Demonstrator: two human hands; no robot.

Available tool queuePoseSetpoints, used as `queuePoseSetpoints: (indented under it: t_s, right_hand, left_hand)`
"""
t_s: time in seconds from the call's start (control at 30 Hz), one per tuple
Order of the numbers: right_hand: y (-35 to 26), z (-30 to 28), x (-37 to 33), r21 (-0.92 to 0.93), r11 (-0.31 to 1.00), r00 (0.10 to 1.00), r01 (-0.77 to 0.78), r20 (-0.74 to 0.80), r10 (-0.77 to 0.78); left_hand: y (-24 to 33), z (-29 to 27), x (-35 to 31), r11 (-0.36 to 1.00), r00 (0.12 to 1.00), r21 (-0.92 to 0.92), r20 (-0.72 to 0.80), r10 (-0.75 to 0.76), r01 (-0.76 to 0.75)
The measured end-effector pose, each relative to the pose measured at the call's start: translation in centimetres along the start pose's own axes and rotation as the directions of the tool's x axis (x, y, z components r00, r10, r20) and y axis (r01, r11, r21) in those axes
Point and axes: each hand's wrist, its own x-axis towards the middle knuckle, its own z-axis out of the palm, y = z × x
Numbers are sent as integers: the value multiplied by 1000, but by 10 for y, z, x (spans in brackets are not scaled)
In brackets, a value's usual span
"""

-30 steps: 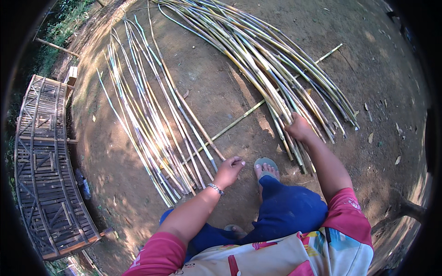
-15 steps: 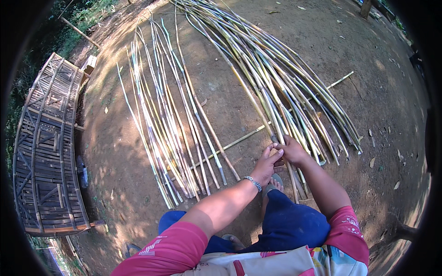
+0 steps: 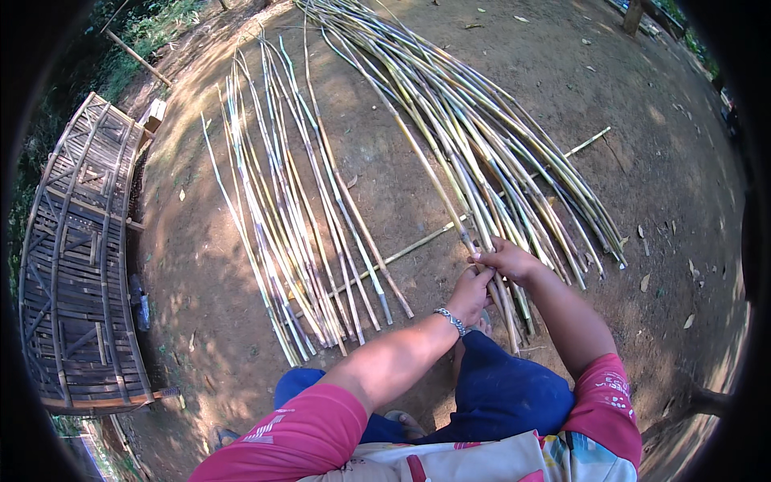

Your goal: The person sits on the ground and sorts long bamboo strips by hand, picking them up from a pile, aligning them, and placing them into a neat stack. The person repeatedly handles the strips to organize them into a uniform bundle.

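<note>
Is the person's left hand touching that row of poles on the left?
Apart. The head view shows bare ground between the left hand and the left row of poles.

There are two grips: one left grip (image 3: 471,294) and one right grip (image 3: 511,263). Two piles: one left pile (image 3: 273,265) left of the grips, one right pile (image 3: 474,153) at them, each with maybe over ten poles (image 3: 385,269). One cross pole (image 3: 426,240) past the grips. One bracelet (image 3: 450,320) by the left grip. One bamboo platform (image 3: 88,301) far left.

Tons of long, skinny yellowish canes (image 3: 480,149) piled around 1 o'clock, plus a smaller, looser bunch (image 3: 283,241) at 10 o'clock.
</note>
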Motion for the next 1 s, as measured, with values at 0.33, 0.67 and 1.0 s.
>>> queuePoseSetpoints:
  t_s: [0.33,0.67,1.0]
  right_hand:
    - [18,-32,7,107,992,926,64,-377,-18]
    - [88,-42,38,-400,909,875,-115,-474,-98]
    - [12,5,-14,299,926,930,229,-349,-117]
  left_hand:
    - [7,-1,-10,992,989,-118,-144,36,-53]
    - [69,9,-57,985,934,-64,-334,129,-159]
    - [115,-60,-127,902,814,341,-422,400,-267]
